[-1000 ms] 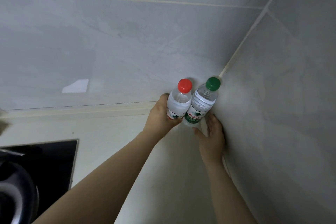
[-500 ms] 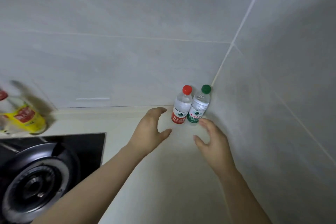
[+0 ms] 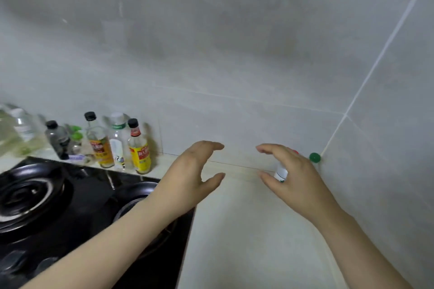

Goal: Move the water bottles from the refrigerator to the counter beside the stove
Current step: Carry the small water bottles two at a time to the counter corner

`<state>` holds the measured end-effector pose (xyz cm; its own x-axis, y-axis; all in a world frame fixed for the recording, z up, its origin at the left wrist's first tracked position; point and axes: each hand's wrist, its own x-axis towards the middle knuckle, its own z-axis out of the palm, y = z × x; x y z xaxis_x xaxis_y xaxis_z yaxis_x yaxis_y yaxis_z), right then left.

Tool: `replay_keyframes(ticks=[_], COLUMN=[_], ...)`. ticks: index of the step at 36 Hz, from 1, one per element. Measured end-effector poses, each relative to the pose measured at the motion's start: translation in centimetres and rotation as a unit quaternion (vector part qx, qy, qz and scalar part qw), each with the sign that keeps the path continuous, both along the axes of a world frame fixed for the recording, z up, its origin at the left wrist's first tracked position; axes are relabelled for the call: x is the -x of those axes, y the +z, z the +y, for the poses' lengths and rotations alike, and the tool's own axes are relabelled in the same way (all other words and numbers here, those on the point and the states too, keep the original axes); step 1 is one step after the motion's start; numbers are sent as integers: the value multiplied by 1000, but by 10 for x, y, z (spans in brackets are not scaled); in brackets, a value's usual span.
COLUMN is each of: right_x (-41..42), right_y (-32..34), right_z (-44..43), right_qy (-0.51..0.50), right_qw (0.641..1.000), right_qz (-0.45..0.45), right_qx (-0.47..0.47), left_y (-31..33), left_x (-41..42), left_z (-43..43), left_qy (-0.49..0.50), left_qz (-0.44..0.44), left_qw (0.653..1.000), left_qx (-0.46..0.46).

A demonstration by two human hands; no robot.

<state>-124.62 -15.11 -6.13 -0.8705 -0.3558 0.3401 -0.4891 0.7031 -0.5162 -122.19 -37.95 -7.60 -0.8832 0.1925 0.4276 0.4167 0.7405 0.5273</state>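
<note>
Two small water bottles stand in the far right corner of the pale counter (image 3: 239,230), against the tiled walls. My right hand (image 3: 296,178) hangs in front of them and hides most of both. Of the red-capped bottle (image 3: 280,172) only a strip of white label shows past my fingers; of the green-capped bottle (image 3: 314,157) only the cap shows. My left hand (image 3: 192,178) hovers over the counter to the left. Both hands hold nothing, with relaxed, slightly bent fingers.
A black gas stove (image 3: 70,206) with two burners fills the lower left. Several sauce and oil bottles (image 3: 138,148) line the back wall behind it. Grey tiled walls close the counter at the back and right.
Both hands have let go of the bottles and drawn back toward me. The view has swung left and pulled away, bringing the stove and the sauce bottles into sight.
</note>
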Motion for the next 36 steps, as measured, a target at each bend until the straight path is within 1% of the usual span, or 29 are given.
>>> replay_keyframes(ticks=[5, 9, 13, 18, 21, 26, 29, 32, 36], right_x=[-7, -16, -34, -64, -92, -146, -184, -227, -291], right_y=[21, 33, 42, 46, 49, 58, 64, 71, 77], right_z=[-36, -66, -100, -146, -173, -219, -243, -267, -295], right_qy=[91, 177, 268, 366, 423, 518, 569, 620, 683], right_qw=[995, 983, 962, 928, 903, 851, 816, 776, 718], right_qz=[29, 41, 49, 60, 67, 71, 81, 89, 104], right_qx=[4, -1, 6, 21, 31, 47, 59, 69, 85], left_y=[23, 33, 37, 41, 45, 50, 54, 57, 61], left_x=[-50, -97, -150, -223, -267, -337, -379, -428, -497], left_z=[-27, -42, -58, -70, -74, -81, -80, -79, -74], left_qy=[83, 171, 257, 373, 428, 526, 561, 595, 648], left_qz=[24, 28, 32, 28, 29, 47, 57, 64, 70], left_qw=[996, 985, 965, 927, 903, 846, 824, 800, 756], left_qx=[4, 2, 33, 43, 40, 71, 49, 49, 49])
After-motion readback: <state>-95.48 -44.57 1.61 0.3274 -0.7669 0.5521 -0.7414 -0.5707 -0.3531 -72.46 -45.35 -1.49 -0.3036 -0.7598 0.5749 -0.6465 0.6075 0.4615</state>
